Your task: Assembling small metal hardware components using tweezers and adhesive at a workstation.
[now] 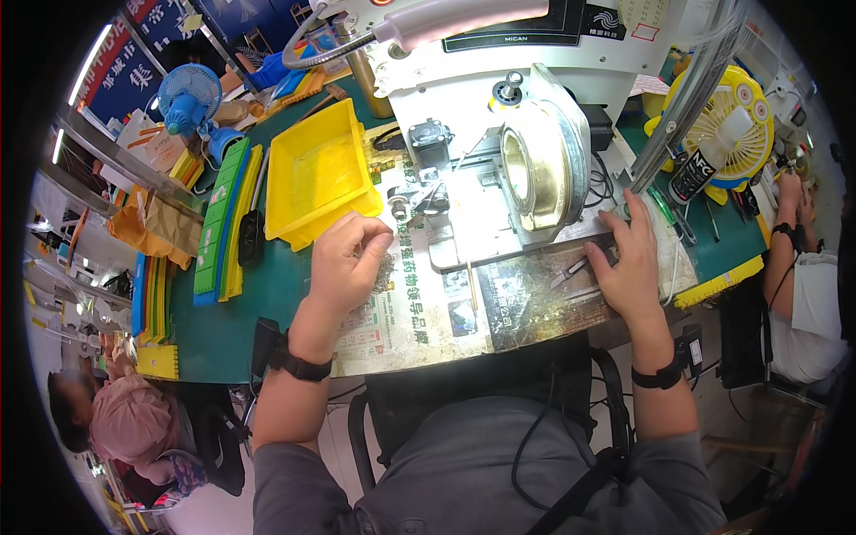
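Note:
My left hand is closed, thumb against curled fingers, over the printed paper just left of the machine; whatever it may hold is too small or hidden to make out. Close to its fingertips is a small metal clamp fixture on the machine. My right hand has its fingers apart at the right edge of the machine's metal base, with nothing visible in it. Between the hands stands the bench machine, with a large brass-coloured ring wheel in a grey guard, brightly lit by a lamp.
A yellow bin stands left of the machine, beside upright green, blue and yellow trays. A blue fan is at the far left. On the right are a yellow fan, a black spray can and hand tools. Two other people sit nearby.

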### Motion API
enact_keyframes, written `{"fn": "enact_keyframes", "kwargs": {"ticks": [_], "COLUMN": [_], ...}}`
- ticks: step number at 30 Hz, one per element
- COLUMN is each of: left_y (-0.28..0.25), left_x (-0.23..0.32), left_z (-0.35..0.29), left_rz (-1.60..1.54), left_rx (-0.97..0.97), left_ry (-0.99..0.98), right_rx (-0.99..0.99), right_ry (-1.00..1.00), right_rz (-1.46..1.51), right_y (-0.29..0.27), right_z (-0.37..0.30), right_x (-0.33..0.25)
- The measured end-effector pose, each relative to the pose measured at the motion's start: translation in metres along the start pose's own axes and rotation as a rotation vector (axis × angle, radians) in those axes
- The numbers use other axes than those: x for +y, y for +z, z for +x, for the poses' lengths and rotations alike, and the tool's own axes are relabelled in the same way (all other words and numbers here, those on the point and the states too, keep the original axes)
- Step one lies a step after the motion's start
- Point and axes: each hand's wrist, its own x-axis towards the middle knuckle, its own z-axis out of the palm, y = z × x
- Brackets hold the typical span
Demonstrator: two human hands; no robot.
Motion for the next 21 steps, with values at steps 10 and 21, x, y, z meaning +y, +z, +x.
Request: {"fn": "enact_keyframes", "kwargs": {"ticks": [10,21], "left_y": [-0.003,-0.021], "left_x": [-0.002,0.032], "left_z": [-0.002,0.022], "left_rz": [-0.01,-0.565], "left_rx": [0.014,-0.06], "left_ry": [-0.044,-0.344], "right_rx": [0.037,-0.214], "right_ry": [0.037,-0.357], "right_rz": [0.096,0.105], "right_y": [-0.001,-0.021], "right_z": [-0.001,0.003], "right_x": [0.0,-0.014]}}
